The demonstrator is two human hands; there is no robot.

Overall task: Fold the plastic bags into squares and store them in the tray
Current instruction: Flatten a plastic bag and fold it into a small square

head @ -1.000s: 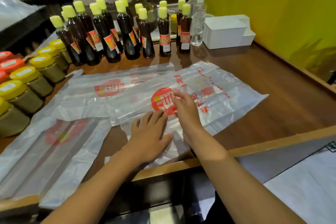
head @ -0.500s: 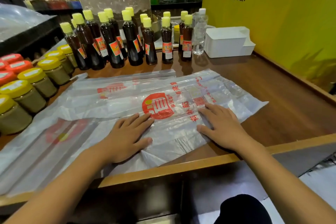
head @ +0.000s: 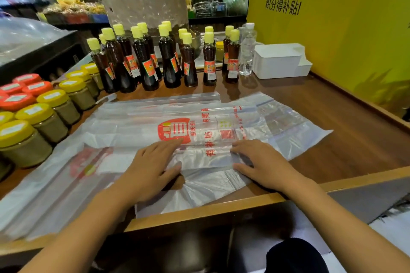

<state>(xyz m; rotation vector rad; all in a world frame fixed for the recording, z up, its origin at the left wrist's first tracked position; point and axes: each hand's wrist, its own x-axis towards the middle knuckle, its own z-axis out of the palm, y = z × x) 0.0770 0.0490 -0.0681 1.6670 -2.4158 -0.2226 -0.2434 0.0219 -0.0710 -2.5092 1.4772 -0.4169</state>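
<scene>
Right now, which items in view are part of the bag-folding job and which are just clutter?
In the job:
- top plastic bag, flat under both hands
- left hand, right hand, pressing it
- other bags waiting at left
- white tray

Lying about:
- dark sauce bottles
- yellow- and red-lidded jars
- clear water bottle

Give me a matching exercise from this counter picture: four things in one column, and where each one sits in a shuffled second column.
Things
1. white tray
2. yellow-lidded jars
3. dark sauce bottles
4. plastic bag

Places
A. flat on the counter under both hands
B. far right corner, by the yellow wall
C. along the left edge of the counter
D. in rows at the back, middle

Pairs: 1-B, 2-C, 3-D, 4-A

The left hand and the right hand press flat on the bag.
</scene>
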